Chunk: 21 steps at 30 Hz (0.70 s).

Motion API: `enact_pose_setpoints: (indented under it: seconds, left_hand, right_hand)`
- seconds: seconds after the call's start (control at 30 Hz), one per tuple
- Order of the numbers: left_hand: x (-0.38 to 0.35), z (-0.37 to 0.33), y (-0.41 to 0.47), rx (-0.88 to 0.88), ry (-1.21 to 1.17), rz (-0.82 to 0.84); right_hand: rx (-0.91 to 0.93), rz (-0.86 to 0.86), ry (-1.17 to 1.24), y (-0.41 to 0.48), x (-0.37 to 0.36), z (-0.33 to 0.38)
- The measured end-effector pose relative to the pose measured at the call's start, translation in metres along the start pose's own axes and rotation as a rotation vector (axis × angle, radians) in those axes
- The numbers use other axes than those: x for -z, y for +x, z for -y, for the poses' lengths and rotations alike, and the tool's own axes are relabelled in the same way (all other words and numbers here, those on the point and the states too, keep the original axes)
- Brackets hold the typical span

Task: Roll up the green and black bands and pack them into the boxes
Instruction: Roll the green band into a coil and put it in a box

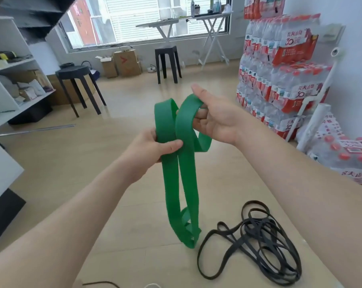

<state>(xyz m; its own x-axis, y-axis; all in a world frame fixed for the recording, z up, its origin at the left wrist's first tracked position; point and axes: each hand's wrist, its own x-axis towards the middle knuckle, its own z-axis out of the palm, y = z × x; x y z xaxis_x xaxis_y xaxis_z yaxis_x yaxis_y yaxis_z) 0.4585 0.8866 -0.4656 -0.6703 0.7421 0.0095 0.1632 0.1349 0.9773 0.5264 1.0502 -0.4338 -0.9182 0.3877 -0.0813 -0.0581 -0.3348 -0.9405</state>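
Left hand (153, 146): thumb and fingers curled, pinching the wide flat green rubber band (171, 173) at the spot where two strips cross.
Right hand (215, 119): higher up and further right, fingers hooked inside one top loop, thumb lying straight along the top of that loop.
Green band, top part: up in the air between both hands, two loops standing above the left hand, one more curl bulging out under the right hand.
Green band, bottom part: hanging straight down in long strips, low end folded over, touching or nearly touching the pale wooden surface (134, 235); cannot tell which.
Thin black rubber bands (265, 244): lying in a loose tangled heap on the same surface, just right of the green band's low end, well apart from both hands.
Brown cardboard boxes (126, 63): far off by the wall under the window, one with open flaps.
Black plastic stools (74, 72): two, standing on the floor well behind the hands.
Packs of water bottles with red caps (279, 84): stacked high on the right side.
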Motion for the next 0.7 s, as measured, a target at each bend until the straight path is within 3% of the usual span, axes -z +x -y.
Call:
enact_pose_setpoints:
  seconds: [0.1,0.17,0.23,0.27,0.33,0.4,0.47,0.53,0.6,0.7]
  left_hand:
    - [0.011,-0.012,0.0,-0.064,-0.132,-0.144]
    - [0.018,-0.021,0.001,-0.107,-0.237,-0.235]
    - [0.024,-0.028,0.0,-0.142,-0.309,-0.295]
    - [0.027,-0.03,-0.002,-0.154,-0.346,-0.318]
    - [0.033,-0.035,-0.005,-0.17,-0.426,-0.357]
    - [0.039,-0.041,-0.01,-0.173,-0.508,-0.392]
    - [0.047,-0.046,-0.015,-0.169,-0.61,-0.425]
    - [0.053,-0.048,-0.02,-0.157,-0.717,-0.44]
    - [0.057,-0.051,-0.023,-0.148,-0.805,-0.409]
    - [0.067,-0.053,-0.025,-0.123,-0.904,-0.398]
  right_hand:
    - [-0.067,0.04,-0.107,-0.008,0.008,-0.008]
    - [-0.101,0.174,-0.194,-0.018,0.007,-0.016]
    - [-0.086,0.325,-0.549,-0.029,-0.004,-0.033]
    - [-0.024,0.299,-0.744,-0.032,-0.013,-0.044]
    - [0.184,-0.017,-0.909,-0.031,-0.029,-0.066]
    - [0.222,-0.188,-0.74,-0.03,-0.038,-0.08]
    - [0.036,-0.106,-0.552,-0.026,-0.041,-0.093]
    - [-0.159,0.08,-0.552,-0.023,-0.044,-0.115]
    - [-0.179,0.2,-0.614,-0.023,-0.054,-0.143]
    - [-0.105,0.148,-0.603,-0.02,-0.076,-0.167]
